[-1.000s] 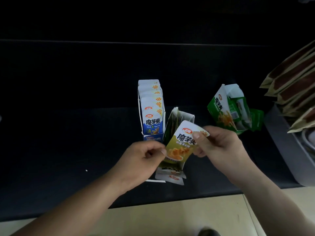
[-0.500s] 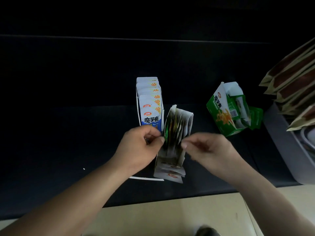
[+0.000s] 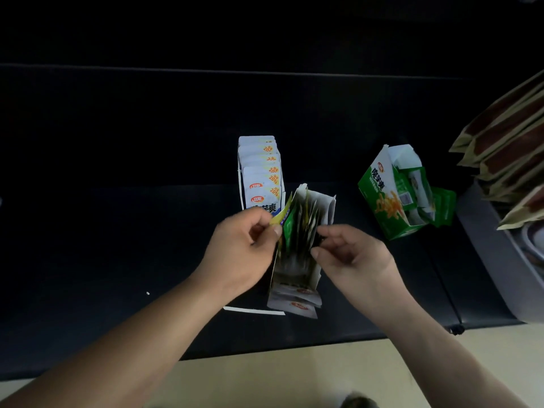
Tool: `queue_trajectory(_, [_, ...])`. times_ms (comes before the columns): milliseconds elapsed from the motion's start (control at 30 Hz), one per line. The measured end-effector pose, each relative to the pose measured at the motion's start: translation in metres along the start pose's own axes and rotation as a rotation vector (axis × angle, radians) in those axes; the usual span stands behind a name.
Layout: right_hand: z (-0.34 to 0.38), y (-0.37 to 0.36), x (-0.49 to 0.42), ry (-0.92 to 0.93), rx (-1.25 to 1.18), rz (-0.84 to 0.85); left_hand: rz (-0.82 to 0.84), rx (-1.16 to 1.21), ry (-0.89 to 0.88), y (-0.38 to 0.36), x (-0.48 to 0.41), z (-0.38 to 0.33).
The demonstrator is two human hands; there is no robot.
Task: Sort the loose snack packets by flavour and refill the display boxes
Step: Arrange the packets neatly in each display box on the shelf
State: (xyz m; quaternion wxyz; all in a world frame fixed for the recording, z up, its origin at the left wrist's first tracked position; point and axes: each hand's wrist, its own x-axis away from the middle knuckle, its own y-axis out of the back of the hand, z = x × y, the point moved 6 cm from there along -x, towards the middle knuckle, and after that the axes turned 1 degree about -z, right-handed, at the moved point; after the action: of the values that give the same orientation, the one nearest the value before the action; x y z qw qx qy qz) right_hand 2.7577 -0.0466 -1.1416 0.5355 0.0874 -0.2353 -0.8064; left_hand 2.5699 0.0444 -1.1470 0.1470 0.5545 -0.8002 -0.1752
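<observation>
L hand [image 3: 244, 245] pinches a yellow packet [image 3: 279, 215] at the left edge of the mixed box [image 3: 325, 207], which sits betw. both hands. R hand [image 3: 350, 254] is loosely curled at the box's right side; grip unclear.

Tip: steady the box w/ R, lift one packet straight up, check colour.

The blue box [image 3: 260, 172] beyond L hand reads "20%". The green box [image 3: 382, 198] beyond R hand reads "魔芋爽".

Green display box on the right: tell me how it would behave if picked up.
The green display box is thin card with an open top, so it probably flexes under a squeeze. It lies tilted with green packets spilling out, so lifting it would likely shed more.
</observation>
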Motion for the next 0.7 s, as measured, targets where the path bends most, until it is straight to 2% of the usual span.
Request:
queue_trajectory(133, [0.003, 0.002, -0.004, 0.0, -0.012, -0.025, 0.035, 0.173, 0.166, 0.006, 0.007, 0.012])
queue_trajectory(267, [0.003, -0.001, -0.005, -0.004, -0.038, -0.041, 0.021, 0.203, 0.145, 0.001, 0.007, 0.012])
queue_trajectory(400, [0.004, -0.001, -0.003, 0.003, -0.041, -0.054, -0.07, 0.042, -0.04, 0.003, 0.001, 0.003])
queue_trajectory(500, [0.003, -0.001, -0.003, 0.006, -0.045, -0.06, -0.044, -0.167, -0.229, -0.003, -0.002, -0.008])
queue_trajectory(700, [0.001, -0.001, 0.0, -0.008, -0.042, -0.033, -0.087, -0.234, -0.279, -0.017, 0.0, -0.011])
